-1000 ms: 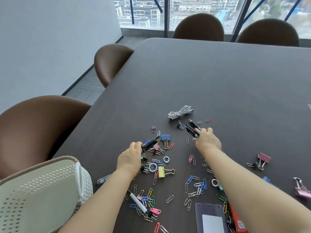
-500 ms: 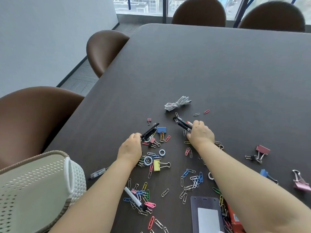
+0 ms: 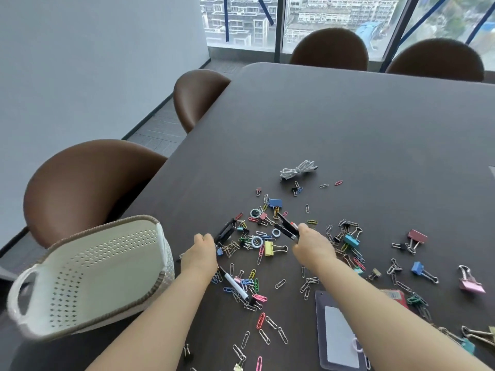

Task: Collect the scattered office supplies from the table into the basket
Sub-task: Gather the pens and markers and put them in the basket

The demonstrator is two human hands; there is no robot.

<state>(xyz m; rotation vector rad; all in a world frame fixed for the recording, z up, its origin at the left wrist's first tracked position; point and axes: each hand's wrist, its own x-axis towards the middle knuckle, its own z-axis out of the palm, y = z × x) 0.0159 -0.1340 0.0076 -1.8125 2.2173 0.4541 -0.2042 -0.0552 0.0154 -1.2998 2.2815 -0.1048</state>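
Note:
Coloured paper clips (image 3: pixel 258 287) and binder clips (image 3: pixel 276 203) lie scattered over the dark table (image 3: pixel 348 124). My left hand (image 3: pixel 199 254) grips a bunch of black pens (image 3: pixel 225 232) just right of the white perforated basket (image 3: pixel 88 271), which stands at the table's left edge. My right hand (image 3: pixel 312 246) holds more black pens (image 3: pixel 286 226), one with a red end, lifted slightly above the clips. A white marker (image 3: pixel 235 285) lies by my left wrist. A coiled white cable (image 3: pixel 297 170) rests farther out.
A clear badge holder (image 3: pixel 338 336) and a red item (image 3: pixel 396 297) lie under my right forearm. Pink and blue binder clips (image 3: pixel 471 283) sit at the right. Brown chairs (image 3: pixel 88 183) stand along the left and far sides.
Both hands have drawn back toward me with their pens. The right hand's pens have come off the table. The view has tilted up and the basket looks nearer.

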